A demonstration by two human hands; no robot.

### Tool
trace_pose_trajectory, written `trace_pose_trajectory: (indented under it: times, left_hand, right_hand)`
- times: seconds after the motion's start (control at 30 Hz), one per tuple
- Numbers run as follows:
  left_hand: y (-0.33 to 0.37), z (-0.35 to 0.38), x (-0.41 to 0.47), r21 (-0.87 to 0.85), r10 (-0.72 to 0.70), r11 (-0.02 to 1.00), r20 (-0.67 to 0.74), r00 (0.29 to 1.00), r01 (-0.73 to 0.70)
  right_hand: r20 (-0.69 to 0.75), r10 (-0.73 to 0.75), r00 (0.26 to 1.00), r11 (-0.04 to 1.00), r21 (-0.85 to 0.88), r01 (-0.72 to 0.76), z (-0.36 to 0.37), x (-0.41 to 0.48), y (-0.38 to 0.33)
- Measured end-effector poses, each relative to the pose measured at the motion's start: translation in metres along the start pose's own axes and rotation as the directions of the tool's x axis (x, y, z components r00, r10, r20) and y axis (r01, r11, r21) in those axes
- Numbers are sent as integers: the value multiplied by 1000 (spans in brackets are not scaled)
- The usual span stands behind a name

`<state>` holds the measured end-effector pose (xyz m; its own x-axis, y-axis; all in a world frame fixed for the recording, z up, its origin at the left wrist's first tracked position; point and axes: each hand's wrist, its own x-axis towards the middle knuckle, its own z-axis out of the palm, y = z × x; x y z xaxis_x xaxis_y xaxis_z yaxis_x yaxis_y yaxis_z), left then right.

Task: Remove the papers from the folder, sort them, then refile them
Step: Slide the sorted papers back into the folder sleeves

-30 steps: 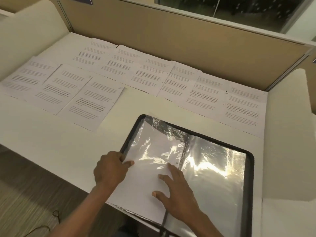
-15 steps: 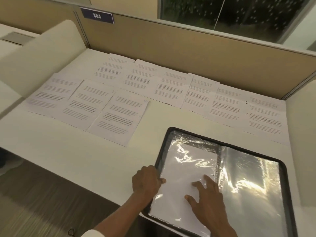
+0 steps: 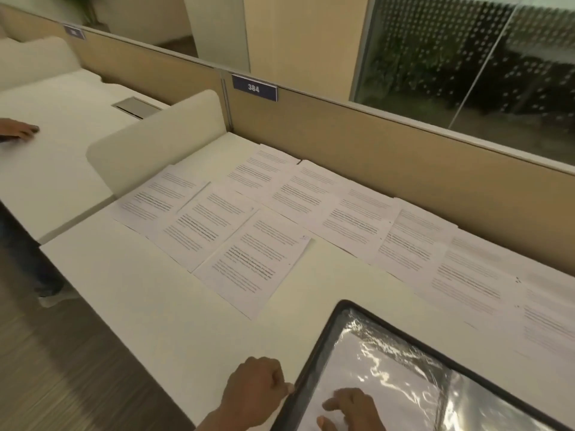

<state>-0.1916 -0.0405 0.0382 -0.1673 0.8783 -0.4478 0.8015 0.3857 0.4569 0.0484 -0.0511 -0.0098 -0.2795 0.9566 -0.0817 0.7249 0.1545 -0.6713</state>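
An open black-edged folder (image 3: pixel 323 346) with shiny clear sleeves lies at the bottom right of the white desk; a white sheet (image 3: pixel 357 368) shows inside its left sleeve. My left hand (image 3: pixel 255 388) is curled at the folder's left edge, thumb and fingers pinching the edge. My right hand (image 3: pixel 350 410) rests with spread fingers flat on the left sleeve. Several printed papers (image 3: pixel 255 259) lie face up in two rows across the desk, from the left divider to the right edge.
A tan partition (image 3: pixel 357 144) with a "384" sign (image 3: pixel 254 87) runs along the back. A cream divider (image 3: pixel 155 138) separates the neighbouring desk, where another person's hand (image 3: pixel 18 130) rests. The desk's front edge (image 3: pixel 102 309) drops to dark floor on the left.
The view has swung up and left, so the folder and both hands now sit at the bottom right. My left hand slid to the folder's outer edge; the right stays on the sleeve.
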Motion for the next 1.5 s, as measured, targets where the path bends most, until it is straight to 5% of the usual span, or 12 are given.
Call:
trace_pose_trajectory:
  times: [0.13,0.2,0.5,0.63,0.9,1.2,1.33,1.5]
  left_hand:
    - [-12,-26,15,-38,-18,999,-110,994,13]
    - [-16,-42,25,-56,-30,998,-132,991,23]
    - [-44,-131,125,-88,29,995,-173,984,-45]
    - [-64,-186,191,-27,115,992,-185,976,-122]
    - [-102,-308,311,70,198,979,-143,970,-189]
    - [-121,-377,445,-86,115,988,-119,986,-126]
    - [-118,-391,503,-73,42,996,-107,993,-50]
    - [-102,-398,551,-58,-12,998,-94,995,6]
  right_hand:
    - [253,-2,968,996,82,-20,-24,42,-29]
    - [259,65,964,990,100,-94,-26,72,-54]
    - [148,-82,986,996,-26,86,9,193,-110]
    - [105,-36,994,997,-66,43,22,268,-157]
    - [12,214,977,968,128,-214,57,406,-240]
    - [-23,583,812,710,501,-495,77,526,-267]
    - [-60,672,738,634,562,-532,87,572,-263]
    - [-133,689,713,677,470,-567,95,607,-261]
